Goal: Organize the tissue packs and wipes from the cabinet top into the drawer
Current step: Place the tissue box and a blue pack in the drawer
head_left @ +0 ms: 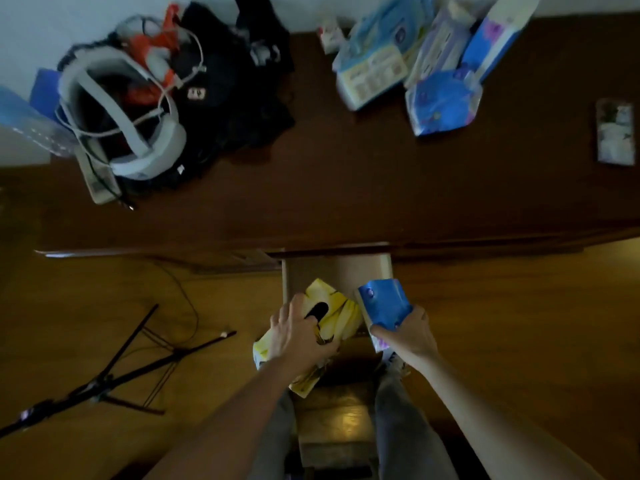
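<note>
A white headset (121,109) sits beside black cloth (235,88); a tripod (114,379) lies on the floor.

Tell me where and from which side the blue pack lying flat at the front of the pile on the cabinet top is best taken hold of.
Grip the blue pack across its near, lower edge, coming from the drawer side. That end faces open cabinet top, while its far end tucks against the other packs, so fingers would likely have room only at the front. It looks soft, so a broad pinch probably suits it.

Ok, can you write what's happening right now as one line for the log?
left hand: holds yellow pack | right hand: holds blue pack | both over open drawer | more packs on cabinet top
</note>
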### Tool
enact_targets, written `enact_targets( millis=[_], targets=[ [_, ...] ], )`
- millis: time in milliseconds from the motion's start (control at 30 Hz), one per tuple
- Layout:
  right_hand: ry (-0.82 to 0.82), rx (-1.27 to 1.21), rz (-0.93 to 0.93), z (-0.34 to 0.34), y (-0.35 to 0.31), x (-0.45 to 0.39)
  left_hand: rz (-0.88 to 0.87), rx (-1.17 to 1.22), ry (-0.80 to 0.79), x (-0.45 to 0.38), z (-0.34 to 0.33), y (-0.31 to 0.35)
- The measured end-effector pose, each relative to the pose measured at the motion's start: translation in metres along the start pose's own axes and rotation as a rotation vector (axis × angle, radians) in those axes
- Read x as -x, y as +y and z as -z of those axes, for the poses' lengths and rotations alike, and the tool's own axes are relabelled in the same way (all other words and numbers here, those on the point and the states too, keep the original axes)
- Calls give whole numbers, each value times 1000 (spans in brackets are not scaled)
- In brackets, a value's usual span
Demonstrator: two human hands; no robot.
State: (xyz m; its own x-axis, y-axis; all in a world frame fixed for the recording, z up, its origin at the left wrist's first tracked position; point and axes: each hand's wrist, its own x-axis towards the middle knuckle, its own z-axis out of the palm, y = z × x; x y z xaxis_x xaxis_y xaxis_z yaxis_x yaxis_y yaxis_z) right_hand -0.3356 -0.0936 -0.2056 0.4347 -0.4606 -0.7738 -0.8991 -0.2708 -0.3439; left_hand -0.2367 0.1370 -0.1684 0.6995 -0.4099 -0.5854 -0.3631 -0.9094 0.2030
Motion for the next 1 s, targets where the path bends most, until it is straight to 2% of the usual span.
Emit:
enact_targets(
  millis=[133, 367, 567, 667, 800, 867, 1000],
  targets=[
    [-81, -15, -34, -62, 31, -70, 90, 10, -7, -50, -80, -27],
    [-63, 13, 117, -132, 70, -206, 104, 110, -76, -158, -205, -49],
    [-41, 16, 225, -158, 93, -305, 3, 33, 8, -242, -273, -49],
    [-48, -23, 221, -180, 107, -341, 11, 20, 81, -278, -301, -52],
    [-4, -225, 273, -209, 110, -350, 22, 73, 234, -284, -329, -61],
    [7, -256, 293, -213, 111, -329, 93, 129, 278, -258, -333, -59],
    [21, -242, 438, -203, 112, -279, 87, 203, 327, -209, -298, -57]
  ],
)
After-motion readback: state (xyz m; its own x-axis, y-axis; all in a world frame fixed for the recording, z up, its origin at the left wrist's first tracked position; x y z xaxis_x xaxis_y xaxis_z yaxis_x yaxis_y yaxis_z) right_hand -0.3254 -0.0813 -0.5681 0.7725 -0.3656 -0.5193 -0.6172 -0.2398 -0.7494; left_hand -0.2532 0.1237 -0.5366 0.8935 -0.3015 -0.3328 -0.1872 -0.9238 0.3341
